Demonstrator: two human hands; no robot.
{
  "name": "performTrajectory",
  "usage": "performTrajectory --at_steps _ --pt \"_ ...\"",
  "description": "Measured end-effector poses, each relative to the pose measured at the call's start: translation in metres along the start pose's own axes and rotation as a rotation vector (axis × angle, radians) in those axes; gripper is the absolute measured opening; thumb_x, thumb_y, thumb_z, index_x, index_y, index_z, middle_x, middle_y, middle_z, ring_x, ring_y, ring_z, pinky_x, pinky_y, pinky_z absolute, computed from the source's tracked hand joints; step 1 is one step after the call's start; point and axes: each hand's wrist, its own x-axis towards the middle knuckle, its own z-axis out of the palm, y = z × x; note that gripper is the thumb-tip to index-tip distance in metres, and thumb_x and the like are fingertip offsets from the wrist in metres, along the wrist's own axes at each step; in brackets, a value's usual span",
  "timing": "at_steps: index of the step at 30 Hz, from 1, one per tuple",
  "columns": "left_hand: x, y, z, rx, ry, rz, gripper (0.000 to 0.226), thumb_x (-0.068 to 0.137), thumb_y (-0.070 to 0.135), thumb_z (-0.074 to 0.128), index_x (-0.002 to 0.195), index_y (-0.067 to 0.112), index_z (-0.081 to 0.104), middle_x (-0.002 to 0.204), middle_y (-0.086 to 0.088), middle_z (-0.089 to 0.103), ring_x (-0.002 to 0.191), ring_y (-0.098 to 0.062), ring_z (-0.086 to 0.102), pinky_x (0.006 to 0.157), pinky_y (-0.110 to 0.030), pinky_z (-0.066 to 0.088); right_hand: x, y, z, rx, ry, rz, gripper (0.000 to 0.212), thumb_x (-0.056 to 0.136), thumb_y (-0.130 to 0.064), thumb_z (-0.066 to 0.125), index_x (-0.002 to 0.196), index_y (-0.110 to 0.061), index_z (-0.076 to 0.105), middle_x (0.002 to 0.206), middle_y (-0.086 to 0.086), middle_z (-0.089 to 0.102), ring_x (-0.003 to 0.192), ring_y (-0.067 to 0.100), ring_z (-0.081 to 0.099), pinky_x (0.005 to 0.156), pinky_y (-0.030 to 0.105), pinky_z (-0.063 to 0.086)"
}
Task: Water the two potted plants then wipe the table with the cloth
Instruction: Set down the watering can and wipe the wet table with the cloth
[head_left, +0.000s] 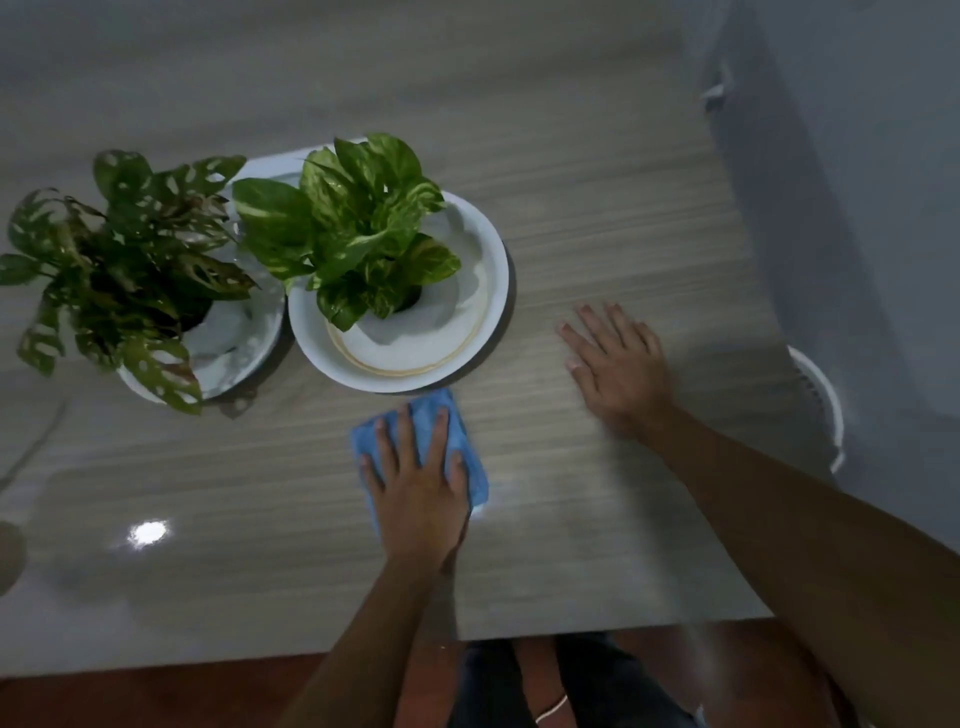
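Here the left hand (415, 499) lies flat, fingers spread, on the cloth (457, 441), long axis pointing toward the plate (493, 249); right hand (618, 364) splays empty on bare bench (597, 208)

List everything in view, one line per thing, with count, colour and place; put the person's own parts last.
Potted plant with holed leaves: one, dark green, far left, in a white dish.
Potted plant with variegated leaves: one, bright green, centre left, in a white dish.
Cloth: one, blue, flat on the table just below the variegated plant's dish.
Table: one, pale wood grain, glossy, fills most of the view.
White curved object: one, off the table's right edge; cannot identify.
Left hand: flat on the cloth.
Right hand: open, flat on bare table.
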Motion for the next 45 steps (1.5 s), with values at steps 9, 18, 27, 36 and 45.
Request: performTrajectory --at_steps 9,18,27,36,45 --pt "-0.041 0.105 0.008 -0.1 -0.092 0.341 0.057 0.102 0.052 0.038 0.157 0.044 0.027 0.169 -0.001 0.017 0.157 -0.03 0.009 0.121 -0.061 0.016 0.004 0.01 -0.005 0.001 0.01 -0.047 0.047 0.097 -0.042 0.038 0.142 -0.034 0.044 0.154 -0.005 0.038 0.14 0.026 0.033 0.106 0.044 0.027" --pt "-0.049 0.094 0.007 -0.086 -0.086 0.129 0.059 0.099 0.049 0.04 0.156 0.036 0.035 0.166 -0.008 0.029 0.153 -0.04 0.021 0.117 -0.065 0.021 0.071 0.094 -0.023 -0.039 -0.097 0.0 0.05 0.097 -0.046 0.03 0.144 -0.033 0.042 0.157 -0.003 0.032 0.143 0.031 0.025 0.107 0.045 0.025" --pt "0.056 0.14 0.022 -0.03 -0.001 0.244 0.056 0.105 0.05 0.034 0.159 0.038 0.025 0.169 -0.005 0.018 0.156 -0.033 0.01 0.122 -0.06 0.011 0.105 0.117 -0.022 -0.071 -0.076 -0.077 0.049 0.098 -0.051 0.029 0.145 -0.039 0.039 0.157 -0.003 0.031 0.144 0.032 0.027 0.108 0.047 0.025" --pt "0.038 0.236 0.031 -0.197 -0.04 0.517 0.052 0.101 0.049 0.041 0.152 0.042 0.04 0.167 -0.003 0.027 0.155 -0.035 0.018 0.117 -0.064 0.022 0.14 0.139 -0.031 -0.032 -0.14 0.024 0.052 0.097 -0.053 0.022 0.146 -0.04 0.035 0.159 -0.003 0.027 0.144 0.029 0.023 0.11 0.044 0.022" --pt "0.001 0.228 0.028 -0.154 -0.056 0.42 0.057 0.099 0.048 0.044 0.156 0.041 0.034 0.168 -0.004 0.023 0.155 -0.037 0.013 0.12 -0.064 0.016 0.153 0.168 -0.036 -0.002 -0.348 0.054 0.054 0.095 -0.066 0.008 0.147 -0.056 0.001 0.161 -0.016 -0.009 0.148 0.019 -0.014 0.117 0.042 -0.007"
